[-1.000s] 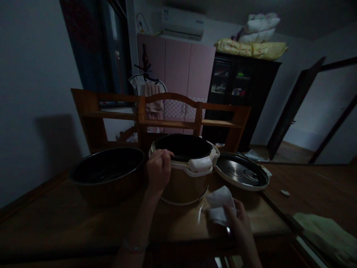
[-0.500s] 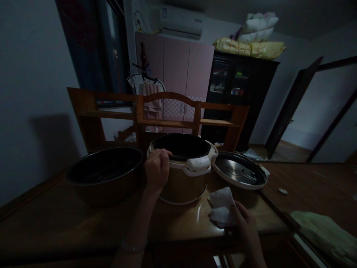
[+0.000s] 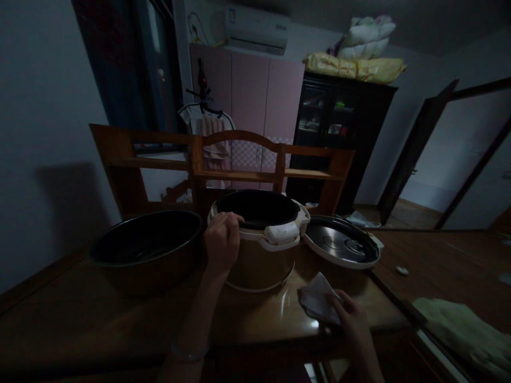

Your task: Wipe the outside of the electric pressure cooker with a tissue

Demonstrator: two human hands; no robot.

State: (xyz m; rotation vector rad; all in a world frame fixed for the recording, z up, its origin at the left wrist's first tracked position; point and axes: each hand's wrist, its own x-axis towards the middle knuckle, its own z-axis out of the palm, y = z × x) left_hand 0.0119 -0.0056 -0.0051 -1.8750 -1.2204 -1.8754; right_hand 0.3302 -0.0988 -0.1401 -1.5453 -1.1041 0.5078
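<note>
A tan electric cooker body (image 3: pixel 259 260) with white handles and a dark open pot stands on the wooden desk. My left hand (image 3: pixel 223 239) is closed at the cooker's near-left rim, fingers curled over the edge; the handle part beneath it is hidden. To the right, above the desk's front part, my right hand (image 3: pixel 349 314) pinches a folded white cloth (image 3: pixel 319 299) between thumb and fingers. A large dark inner pot (image 3: pixel 146 266) sits left of the cooker. The cooker's lid (image 3: pixel 343 242) lies with its metal inner side up, to the right.
A wooden shelf rack (image 3: pixel 239 174) rises behind the cooker. Right of the desk (image 3: pixel 255 319) are a small white object (image 3: pixel 402 271) and a pale green cloth (image 3: pixel 459 324). A pink wardrobe (image 3: pixel 249 96) and a dark cabinet (image 3: pixel 343 117) stand farther back.
The white cloth has gone from two spread flaps to one folded piece in my right hand. My left hand stays at the cooker's rim. The view has shifted slightly.
</note>
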